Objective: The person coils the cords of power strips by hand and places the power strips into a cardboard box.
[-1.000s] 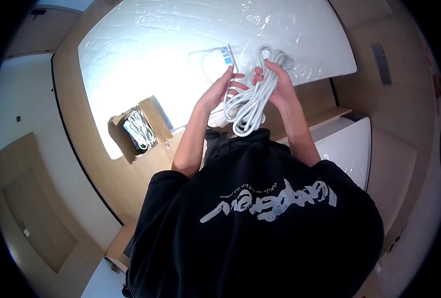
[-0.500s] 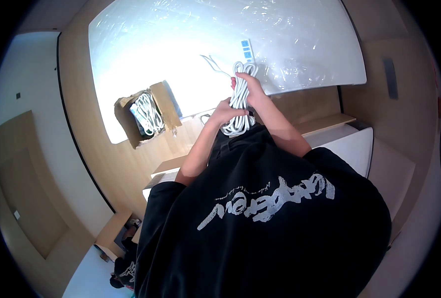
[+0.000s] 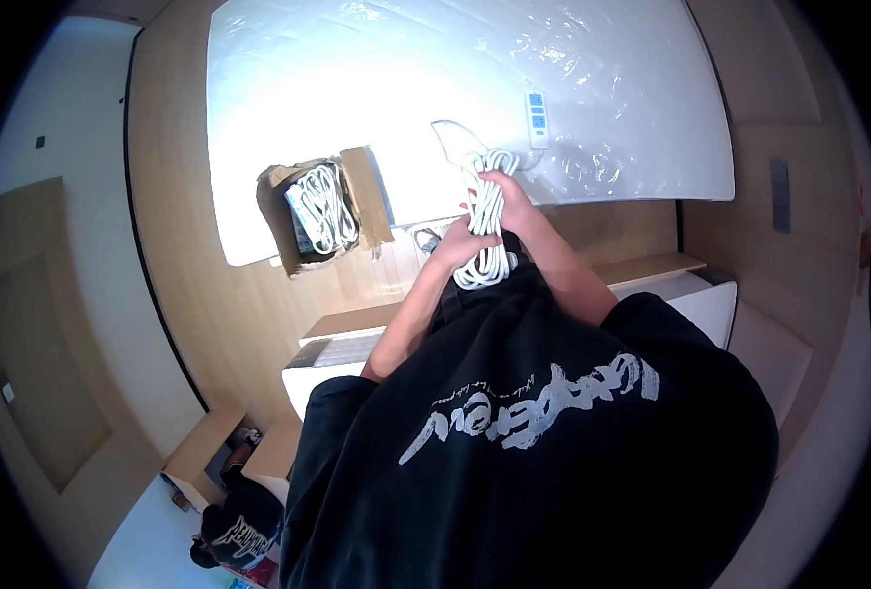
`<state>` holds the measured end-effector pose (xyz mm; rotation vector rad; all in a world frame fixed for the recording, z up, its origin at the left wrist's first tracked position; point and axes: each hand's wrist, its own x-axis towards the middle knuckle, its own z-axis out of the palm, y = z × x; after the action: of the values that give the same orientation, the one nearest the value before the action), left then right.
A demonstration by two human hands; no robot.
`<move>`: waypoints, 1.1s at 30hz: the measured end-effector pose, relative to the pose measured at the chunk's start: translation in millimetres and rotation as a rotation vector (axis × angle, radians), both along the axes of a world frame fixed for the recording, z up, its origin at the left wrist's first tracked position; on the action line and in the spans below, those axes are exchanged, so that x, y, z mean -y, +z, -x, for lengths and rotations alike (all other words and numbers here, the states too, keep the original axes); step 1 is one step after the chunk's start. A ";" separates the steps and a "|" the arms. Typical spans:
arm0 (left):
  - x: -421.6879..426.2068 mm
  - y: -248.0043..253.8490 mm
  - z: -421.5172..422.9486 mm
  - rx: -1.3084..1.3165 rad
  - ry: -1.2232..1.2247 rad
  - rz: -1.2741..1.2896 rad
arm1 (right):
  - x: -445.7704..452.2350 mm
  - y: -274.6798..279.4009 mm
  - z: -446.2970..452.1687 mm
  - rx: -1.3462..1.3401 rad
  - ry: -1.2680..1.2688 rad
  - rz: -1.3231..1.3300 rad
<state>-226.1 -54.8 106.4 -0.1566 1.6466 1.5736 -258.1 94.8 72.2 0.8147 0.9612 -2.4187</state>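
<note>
A coiled bundle of white power cord (image 3: 485, 221) is in both hands in front of my waist. My left hand (image 3: 458, 242) is closed around its lower part, with the lower loops hanging below the fingers. Higher up, my right hand (image 3: 510, 199) grips the bundle near its top loops. A white power strip (image 3: 537, 122) with blue-marked faces lies on the plastic-covered white surface just beyond the coil. A thin loop of pale wire or tie (image 3: 452, 135) rises beside the top of the bundle.
Left of my hands, an open, torn cardboard box (image 3: 276, 221) holds more coiled white cord (image 3: 327, 211). The white plastic-wrapped surface (image 3: 632, 118) spans the far side, brightly glaring at left. At lower left, another person in dark clothing (image 3: 244, 525) is near a wooden cabinet (image 3: 200, 447).
The view has shifted, so the box, strip and hands appear farther right. Both hands keep hold of the cord bundle, and the other person shows more fully.
</note>
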 end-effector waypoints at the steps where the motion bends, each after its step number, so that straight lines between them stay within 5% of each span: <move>1: 7.5 5.5 4.5 0.102 -0.009 -0.095 | 7.5 28.4 6.7 0.078 0.036 0.150; 3: 23.5 34.5 20.8 0.283 -0.096 -0.205 | 22.5 46.7 20.2 0.142 0.085 0.303; 7: 40.7 48.0 30.3 0.090 -0.080 -0.260 | 45.4 66.9 37.1 -0.117 -0.015 0.217; 14: 50.9 55.4 30.9 0.323 -0.025 -0.548 | 57.1 94.9 41.0 -0.207 -0.059 0.219; 17: 46.3 60.3 30.9 0.349 -0.104 -0.792 | 52.3 128.0 34.0 -0.269 -0.049 -0.044; 18: 44.2 62.6 34.7 0.206 -0.092 -0.758 | 48.3 143.3 30.9 -0.287 -0.011 -0.171; 20: 40.3 69.6 45.1 -0.084 -0.064 -0.691 | 33.6 163.6 22.7 -0.367 -0.041 -0.025; 21: 42.2 82.0 55.9 -0.268 -0.117 -0.468 | 28.5 176.7 22.3 -0.389 -0.074 -0.083; 24: 27.6 82.6 88.5 -0.645 0.347 -0.378 | 12.8 219.9 13.5 -0.436 -0.119 -0.044; 27: 13.7 144.2 121.9 -1.035 0.115 -0.355 | 3.6 260.0 4.6 -0.576 -0.035 0.145; 30: -1.3 190.5 132.1 -0.956 -0.211 -0.510 | 11.1 303.1 -3.0 -0.760 0.059 0.209; 33: -0.9 205.5 137.1 -0.757 -0.200 -0.508 | 11.5 315.2 -2.0 -0.865 -0.096 -0.218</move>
<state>-363.2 -53.9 312.0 0.9412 1.6420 1.9570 -256.0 83.3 387.4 -0.1972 1.5209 -2.8101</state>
